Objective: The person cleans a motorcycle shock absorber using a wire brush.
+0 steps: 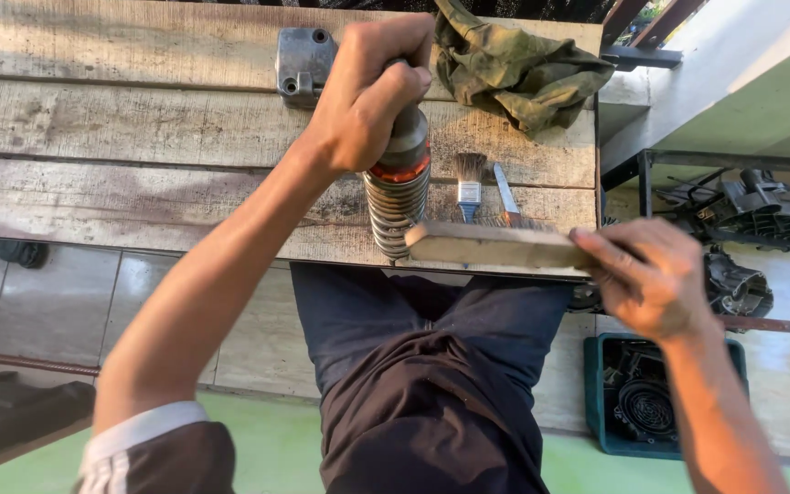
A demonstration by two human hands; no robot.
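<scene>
Head view, left hand (368,91) clamped on coil spring (397,206) — upright, right hand (656,274) gripping wooden brush (491,244) — crosswise.

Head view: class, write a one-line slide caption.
Left hand grips a coil spring while right hand holds a wooden brush against it.

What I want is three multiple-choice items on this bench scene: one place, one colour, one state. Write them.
1. The green cloth lies: A on the floor; B on the bench's far end; C on the person's lap.
2. The small paintbrush's band is: A red; B blue; C yellow.
3. The left grip is: A flat open; B holding the cloth; C shut on the shock absorber.
Answers: B, it is bunched on the planks; B, blue shows under the bristles; C, fingers wrap its top.
</scene>
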